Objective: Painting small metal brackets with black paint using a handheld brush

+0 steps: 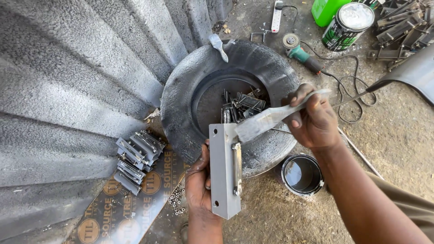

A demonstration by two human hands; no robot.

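- The left hand is closed around the lower half of a grey metal bracket, held upright over the tyre's near rim, long axis pointing away.
- The right hand is fisted on a paintbrush; its bristles touch the bracket's top, which lies left of the right fingers.
- A paint tin sits below the right hand.

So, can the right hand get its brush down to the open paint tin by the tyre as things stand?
Probably yes. The right hand holds the brush against the grey metal bracket, and the open paint tin sits on the ground just below that hand, uncovered, with nothing lying between them.
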